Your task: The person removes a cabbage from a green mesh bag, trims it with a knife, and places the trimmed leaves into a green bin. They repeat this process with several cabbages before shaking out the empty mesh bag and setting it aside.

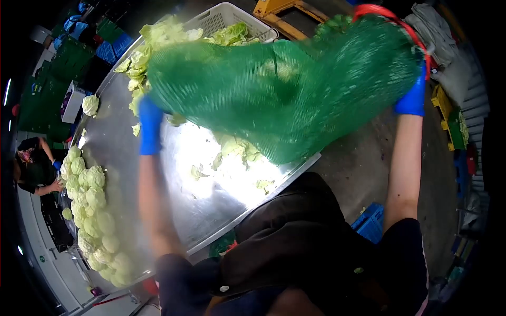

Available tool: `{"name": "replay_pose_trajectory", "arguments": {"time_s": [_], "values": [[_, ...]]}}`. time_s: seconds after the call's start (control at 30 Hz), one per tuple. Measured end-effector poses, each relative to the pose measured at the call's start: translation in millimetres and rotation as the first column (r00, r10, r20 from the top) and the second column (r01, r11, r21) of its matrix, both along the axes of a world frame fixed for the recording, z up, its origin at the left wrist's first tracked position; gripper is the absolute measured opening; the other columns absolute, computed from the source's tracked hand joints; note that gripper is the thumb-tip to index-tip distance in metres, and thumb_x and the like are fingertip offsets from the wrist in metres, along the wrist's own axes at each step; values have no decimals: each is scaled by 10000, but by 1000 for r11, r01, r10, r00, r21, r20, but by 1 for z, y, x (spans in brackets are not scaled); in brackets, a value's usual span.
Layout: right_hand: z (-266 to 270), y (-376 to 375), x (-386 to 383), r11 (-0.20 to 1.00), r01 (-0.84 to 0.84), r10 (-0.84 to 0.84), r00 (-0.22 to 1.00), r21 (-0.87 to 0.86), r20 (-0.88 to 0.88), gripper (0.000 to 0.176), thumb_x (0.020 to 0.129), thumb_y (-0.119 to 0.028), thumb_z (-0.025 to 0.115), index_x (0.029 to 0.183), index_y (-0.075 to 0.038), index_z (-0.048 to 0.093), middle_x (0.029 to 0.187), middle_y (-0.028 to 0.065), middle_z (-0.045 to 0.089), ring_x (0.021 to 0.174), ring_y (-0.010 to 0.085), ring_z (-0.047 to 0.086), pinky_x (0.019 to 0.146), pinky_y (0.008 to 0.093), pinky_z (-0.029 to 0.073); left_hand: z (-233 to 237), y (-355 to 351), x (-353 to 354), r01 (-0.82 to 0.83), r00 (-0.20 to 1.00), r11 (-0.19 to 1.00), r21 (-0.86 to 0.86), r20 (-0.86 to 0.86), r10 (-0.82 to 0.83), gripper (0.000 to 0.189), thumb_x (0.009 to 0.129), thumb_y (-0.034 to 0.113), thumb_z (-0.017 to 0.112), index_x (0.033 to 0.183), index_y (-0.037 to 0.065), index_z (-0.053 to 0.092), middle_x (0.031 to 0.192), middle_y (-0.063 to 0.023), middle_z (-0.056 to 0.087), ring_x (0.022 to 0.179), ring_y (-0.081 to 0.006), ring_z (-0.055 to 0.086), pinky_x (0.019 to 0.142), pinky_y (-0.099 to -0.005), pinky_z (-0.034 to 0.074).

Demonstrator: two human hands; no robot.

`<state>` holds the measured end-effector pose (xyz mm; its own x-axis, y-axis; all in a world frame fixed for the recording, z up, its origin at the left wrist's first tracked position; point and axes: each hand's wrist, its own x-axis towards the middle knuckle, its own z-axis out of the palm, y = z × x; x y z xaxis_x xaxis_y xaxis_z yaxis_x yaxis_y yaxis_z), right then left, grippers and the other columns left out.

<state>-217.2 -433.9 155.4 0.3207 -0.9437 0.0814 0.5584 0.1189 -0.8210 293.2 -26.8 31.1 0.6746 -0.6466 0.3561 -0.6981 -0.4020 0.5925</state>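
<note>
A large green mesh sack [226, 79] with a red edge is stretched between my hands, smeared by motion. At its left end, over the metal table [182, 221], my left hand [151, 124] in a blue glove is closed on the mesh, its fingertips partly hidden. My right hand [412, 100], also gloved in blue, is closed at the red-edged end, with its fingers mostly behind the sack. Some pale leaves show through the mesh. Loose cabbage leaves [237, 150] lie on the table under the sack.
Cabbage heads [87, 195] are piled along the table's left side, with one head [90, 105] farther back. A white crate [232, 17] with leaves stands at the back. Another person [34, 163] works at the left. A blue crate [370, 221] is on the floor.
</note>
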Motion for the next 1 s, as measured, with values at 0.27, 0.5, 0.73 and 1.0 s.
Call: {"name": "replay_pose_trajectory", "arguments": {"time_s": [0.27, 0.5, 0.73, 1.0], "values": [[30, -25, 31, 981, 184, -181, 982, 59, -61, 413, 1006, -339, 463, 1244, -19, 570, 1231, 144, 610, 1079, 286, 579, 952, 412, 474, 195, -27, -7, -31, 970, 996, -78, -243, 11, 178, 933, 146, 571, 958, 37, 709, 560, -56, 602, 397, -159, 536, 401, -295, 420], [13, -48, 24, 1000, -1, 2, 992, -7, 123, 328, 968, -276, 550, 1157, -15, 611, 1139, 148, 636, 1027, 298, 593, 915, 426, 495, 205, -6, 3, 2, 938, 984, -177, -342, -63, 308, 987, 270, 517, 898, 14, 663, 602, -102, 625, 441, -189, 581, 409, -308, 451], [37, 3, 56, 985, -83, 102, 988, -154, 118, 297, 967, -275, 555, 1142, -44, 620, 1107, 108, 651, 1022, 253, 607, 902, 391, 505, 213, 67, 58, -126, 980, 869, -479, -196, 34, 337, 977, 326, 540, 1049, 26, 677, 775, -109, 686, 642, -189, 661, 524, -281, 492], [-17, 152, 142, 636, -770, 766, 623, -53, 156, 359, 936, -292, 570, 1195, -45, 600, 1136, 101, 648, 1042, 217, 616, 923, 367, 498, 131, 277, -9, -556, 818, 719, -416, -124, 561, 362, 950, 254, 570, 1198, -8, 595, 1039, -147, 649, 902, -246, 638, 767, -333, 499]]}}
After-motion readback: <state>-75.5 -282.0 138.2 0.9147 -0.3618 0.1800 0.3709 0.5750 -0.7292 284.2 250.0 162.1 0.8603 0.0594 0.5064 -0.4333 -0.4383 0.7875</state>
